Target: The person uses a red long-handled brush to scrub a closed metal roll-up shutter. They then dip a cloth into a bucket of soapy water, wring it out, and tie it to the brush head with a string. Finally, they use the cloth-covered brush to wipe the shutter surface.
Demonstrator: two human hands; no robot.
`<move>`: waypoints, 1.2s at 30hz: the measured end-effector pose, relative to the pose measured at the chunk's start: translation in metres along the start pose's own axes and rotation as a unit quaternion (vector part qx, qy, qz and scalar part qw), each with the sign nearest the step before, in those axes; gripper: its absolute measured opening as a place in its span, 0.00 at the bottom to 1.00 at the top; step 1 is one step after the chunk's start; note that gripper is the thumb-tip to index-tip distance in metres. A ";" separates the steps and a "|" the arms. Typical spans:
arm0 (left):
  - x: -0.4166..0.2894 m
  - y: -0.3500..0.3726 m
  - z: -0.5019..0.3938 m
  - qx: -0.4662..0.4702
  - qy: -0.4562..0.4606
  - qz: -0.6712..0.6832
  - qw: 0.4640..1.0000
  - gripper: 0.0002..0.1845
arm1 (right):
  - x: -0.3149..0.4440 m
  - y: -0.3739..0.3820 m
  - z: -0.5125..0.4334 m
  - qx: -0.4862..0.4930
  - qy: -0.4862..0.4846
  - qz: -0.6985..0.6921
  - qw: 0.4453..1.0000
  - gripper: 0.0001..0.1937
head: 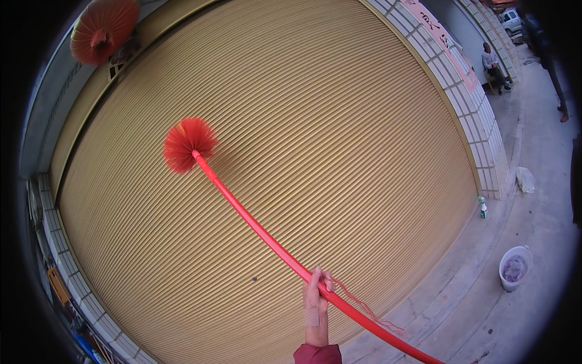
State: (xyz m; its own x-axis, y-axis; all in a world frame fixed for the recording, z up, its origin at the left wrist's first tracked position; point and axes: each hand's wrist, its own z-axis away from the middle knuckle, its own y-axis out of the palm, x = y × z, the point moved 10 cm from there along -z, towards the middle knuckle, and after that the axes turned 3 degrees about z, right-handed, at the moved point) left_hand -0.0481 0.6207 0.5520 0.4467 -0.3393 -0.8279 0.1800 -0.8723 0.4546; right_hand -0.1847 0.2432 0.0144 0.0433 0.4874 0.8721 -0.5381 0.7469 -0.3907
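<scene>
My left hand (319, 287) grips the red pole (263, 234) of a long-handled round duster, its thumb lying along the near side. A maroon sleeve (318, 355) ends at the forearm, and a patch is stuck on the wrist. The duster's red bristle head (190, 144) is up in front of a gold corrugated roller shutter (336, 150); whether the bristles touch it I cannot tell. Thin reddish strings (363, 305) hang beside the hand. The pole's lower end runs out of the picture at the bottom right. My right hand is out of view.
A white bucket (508, 285) and a spray bottle (483, 208) stand on the concrete at right, near a white plastic bag (525, 180). A tiled pillar (482, 136) flanks the shutter. A red lantern (104, 29) hangs top left. One person (493, 66) sits; another (552, 68) stands.
</scene>
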 end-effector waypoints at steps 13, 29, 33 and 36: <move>0.147 0.101 -0.016 0.138 -0.110 -0.117 0.977 0.15 | 0.148 0.031 -0.049 0.030 0.001 -0.293 0.956 0.14; 0.040 -0.016 -0.006 0.071 -0.036 -0.004 0.997 0.08 | 0.241 0.007 -0.081 -0.142 -0.213 0.007 0.967 0.18; -0.064 -0.125 -0.010 -0.036 0.093 0.017 0.995 0.06 | 0.343 0.014 -0.102 -0.059 -0.274 0.097 0.955 0.20; -0.154 -0.202 -0.014 -0.111 0.173 0.022 0.978 0.04 | 0.435 0.017 -0.100 0.014 -0.381 0.003 0.925 0.23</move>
State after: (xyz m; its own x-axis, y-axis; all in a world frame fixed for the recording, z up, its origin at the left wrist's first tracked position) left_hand -0.1407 0.8542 0.5921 0.7218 -0.2016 -0.6621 0.3226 -0.7484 0.5796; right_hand -0.0910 0.5129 0.3578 -0.5588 0.0239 0.8290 -0.5589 0.7276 -0.3977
